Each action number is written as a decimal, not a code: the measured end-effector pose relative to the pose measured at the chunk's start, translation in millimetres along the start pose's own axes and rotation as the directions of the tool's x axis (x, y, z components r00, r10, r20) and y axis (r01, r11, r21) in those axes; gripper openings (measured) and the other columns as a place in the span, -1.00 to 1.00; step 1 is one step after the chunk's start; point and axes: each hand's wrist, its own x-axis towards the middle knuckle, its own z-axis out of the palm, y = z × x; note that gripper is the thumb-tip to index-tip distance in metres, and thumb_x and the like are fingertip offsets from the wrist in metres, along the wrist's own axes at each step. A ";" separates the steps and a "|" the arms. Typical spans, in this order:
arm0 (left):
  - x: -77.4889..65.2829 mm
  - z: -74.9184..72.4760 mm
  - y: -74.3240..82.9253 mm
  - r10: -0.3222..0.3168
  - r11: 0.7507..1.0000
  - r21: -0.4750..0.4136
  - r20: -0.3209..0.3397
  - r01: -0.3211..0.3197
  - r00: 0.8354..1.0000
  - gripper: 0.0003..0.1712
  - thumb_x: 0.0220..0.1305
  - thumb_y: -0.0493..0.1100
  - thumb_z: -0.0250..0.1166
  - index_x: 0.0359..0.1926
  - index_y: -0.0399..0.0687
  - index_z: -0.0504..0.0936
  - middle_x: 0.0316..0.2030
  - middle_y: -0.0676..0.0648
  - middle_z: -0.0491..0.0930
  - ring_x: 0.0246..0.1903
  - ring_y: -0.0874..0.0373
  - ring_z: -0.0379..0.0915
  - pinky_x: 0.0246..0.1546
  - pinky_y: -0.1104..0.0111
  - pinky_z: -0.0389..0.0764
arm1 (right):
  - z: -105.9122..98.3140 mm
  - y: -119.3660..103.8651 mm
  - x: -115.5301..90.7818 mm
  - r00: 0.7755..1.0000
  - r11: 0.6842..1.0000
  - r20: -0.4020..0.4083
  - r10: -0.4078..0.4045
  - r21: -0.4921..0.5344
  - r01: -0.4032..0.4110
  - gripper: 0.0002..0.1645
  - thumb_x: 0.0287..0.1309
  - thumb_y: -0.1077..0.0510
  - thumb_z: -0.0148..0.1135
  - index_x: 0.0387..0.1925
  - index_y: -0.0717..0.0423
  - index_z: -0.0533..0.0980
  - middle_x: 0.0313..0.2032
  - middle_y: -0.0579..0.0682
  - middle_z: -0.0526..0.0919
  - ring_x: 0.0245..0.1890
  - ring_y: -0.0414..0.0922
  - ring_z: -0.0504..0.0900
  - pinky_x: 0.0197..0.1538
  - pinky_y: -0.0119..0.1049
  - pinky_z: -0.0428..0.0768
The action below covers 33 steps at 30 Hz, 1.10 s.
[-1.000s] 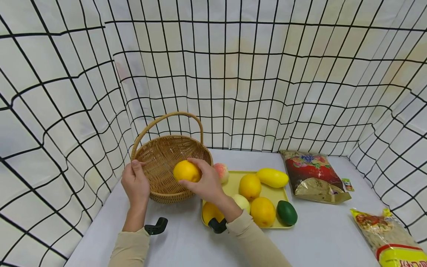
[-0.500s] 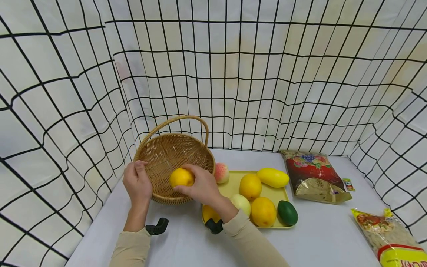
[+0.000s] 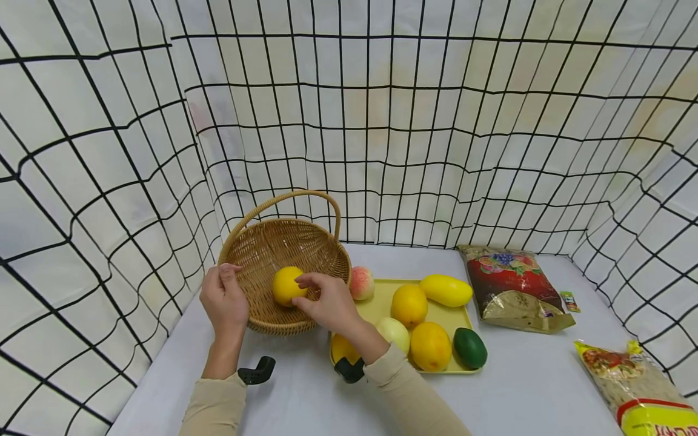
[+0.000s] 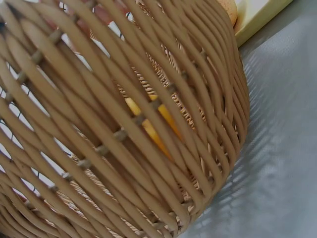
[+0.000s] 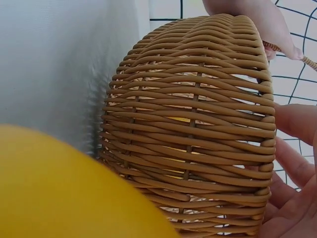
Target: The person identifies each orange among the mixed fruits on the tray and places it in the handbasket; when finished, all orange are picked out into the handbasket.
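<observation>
A brown wicker basket with an arched handle leans toward me at the left of the table. My left hand grips its left rim near the foot of the handle. Inside the basket lies an orange, seen only in slivers through the weave in the left wrist view. My right hand reaches over the front right rim, thumb and fingertips spread loosely at the orange's right side. In the right wrist view, those fingers extend past the basket's rim.
Right of the basket, a yellow tray bears several fruits: oranges, a mango, a pale round fruit, a peach and a green avocado. Farther right lie a red bag and a clear food bag.
The orange has gone left and down into the basket, and my right fingers have loosened from it. The basket shifted slightly right, my left hand still holding its rim.
</observation>
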 end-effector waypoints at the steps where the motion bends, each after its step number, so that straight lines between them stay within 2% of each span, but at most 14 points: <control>1: -0.1 -0.2 0.3 -0.004 1.000 -0.002 0.000 0.004 1.000 -0.39 0.54 0.02 -0.08 -0.39 -0.44 0.59 -0.48 -0.29 0.49 -0.38 -0.01 0.37 -0.27 0.23 0.27 | -0.2 0.2 -0.4 1.000 1.000 0.001 -0.007 0.008 0.007 -0.58 0.14 0.09 0.41 0.04 0.09 0.60 -0.09 -0.03 0.70 -0.09 -0.04 0.63 -0.03 -0.26 0.58; 6: -0.1 -1.0 1.7 -0.027 1.000 -0.008 -0.001 0.027 1.000 -0.37 0.55 0.04 -0.09 -0.39 -0.42 0.60 -0.47 -0.27 0.50 -0.38 -0.03 0.38 -0.26 0.22 0.27 | -2.4 -1.1 -4.2 1.000 0.998 -0.009 -0.009 0.068 0.010 -0.59 0.16 0.12 0.39 0.05 0.10 0.59 -0.07 -0.03 0.69 -0.13 -0.10 0.61 -0.05 -0.28 0.60; 10: -0.2 -1.6 1.8 -0.040 0.999 -0.001 0.008 0.040 0.999 -0.39 0.56 0.01 -0.10 -0.38 -0.43 0.59 -0.45 -0.32 0.49 -0.35 -0.12 0.38 -0.23 0.18 0.28 | -7.0 -6.0 -9.4 1.000 0.991 -0.020 0.004 0.135 -0.001 -0.58 0.16 0.12 0.40 0.06 0.12 0.58 -0.04 -0.04 0.66 -0.09 -0.03 0.59 -0.06 -0.36 0.60; 14: 0.2 -1.9 2.1 -0.046 0.999 0.006 0.013 0.046 0.999 -0.41 0.57 -0.02 -0.10 -0.38 -0.45 0.58 -0.44 -0.35 0.48 -0.32 -0.19 0.39 -0.21 0.14 0.28 | -12.6 -8.6 -17.3 0.999 0.982 -0.033 -0.016 0.185 0.021 -0.58 0.18 0.13 0.38 0.07 0.12 0.57 0.01 -0.01 0.65 -0.03 -0.01 0.59 0.00 -0.29 0.59; 21: 0.7 -3.7 -0.2 -0.106 0.994 0.019 0.009 0.105 0.994 -0.44 0.57 -0.05 -0.10 -0.37 -0.45 0.57 -0.36 -0.41 0.51 -0.25 -0.15 0.40 -0.15 0.36 0.24 | -27.8 -5.6 -35.3 0.999 0.976 -0.054 -0.005 0.218 0.017 -0.58 0.22 0.09 0.35 0.11 0.01 0.55 0.02 -0.18 0.62 -0.02 -0.23 0.58 0.07 -0.15 0.56; 25: 0.9 -4.2 -2.1 -0.122 0.992 0.020 0.024 0.122 0.992 -0.42 0.57 -0.03 -0.12 -0.35 -0.46 0.57 -0.33 -0.43 0.52 -0.23 -0.15 0.40 -0.15 0.34 0.24 | -39.6 -1.4 -44.2 0.997 0.974 -0.077 -0.007 0.225 0.024 -0.62 0.21 0.09 0.35 0.08 -0.05 0.57 0.03 -0.15 0.63 0.00 -0.19 0.57 0.09 -0.07 0.54; 29: 1.0 -4.1 -2.3 -0.119 0.993 0.016 0.040 0.118 0.992 -0.39 0.57 0.00 -0.14 -0.33 -0.47 0.57 -0.33 -0.43 0.52 -0.24 -0.15 0.39 -0.15 0.25 0.25 | -51.7 8.1 -51.7 0.995 0.979 -0.101 0.011 0.203 0.010 -0.64 0.21 0.10 0.36 0.05 -0.09 0.59 0.03 -0.09 0.63 -0.01 -0.08 0.58 0.10 -0.04 0.53; 33: 0.8 -4.4 -4.6 -0.126 0.992 0.023 0.029 0.126 0.992 -0.38 0.57 0.02 -0.15 -0.33 -0.43 0.57 -0.34 -0.42 0.51 -0.24 -0.17 0.40 -0.14 0.17 0.28 | -67.5 16.6 -54.0 0.989 0.978 -0.149 -0.009 0.204 0.039 -0.62 0.20 0.15 0.36 0.07 0.06 0.58 0.06 0.02 0.62 0.00 0.05 0.59 0.07 0.04 0.55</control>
